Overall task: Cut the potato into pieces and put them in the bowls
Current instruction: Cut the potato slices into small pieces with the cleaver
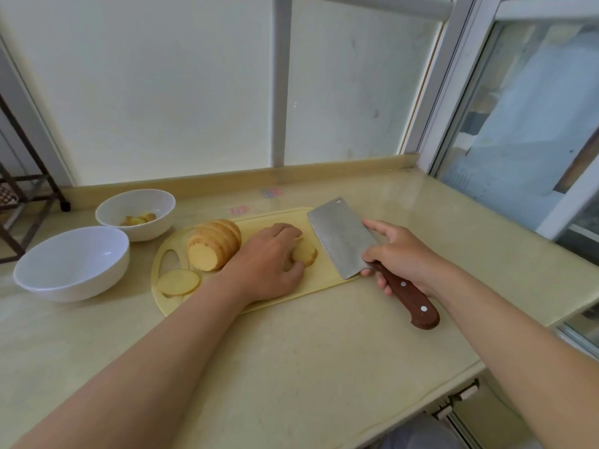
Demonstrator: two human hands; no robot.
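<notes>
A pale yellow cutting board (327, 273) lies on the counter. On its left part stands a row of potato slices (212, 244), leaning together. One loose slice (178, 282) lies flat by the board's handle hole. My left hand (269, 264) holds a small stack of potato slices (304, 252) near the board's middle, fingers curled round it. My right hand (398, 251) grips the brown wooden handle of a cleaver (340, 238), whose blade stands just right of that stack. Two white bowls stand to the left: the far bowl (136, 212) holds a few potato bits, the near bowl (73, 262) looks empty.
The beige stone counter (291, 351) runs to a frosted window at the back and an open window frame (518, 108) on the right. A dark metal rack (22, 196) stands at the far left. The counter's front edge drops off at the lower right.
</notes>
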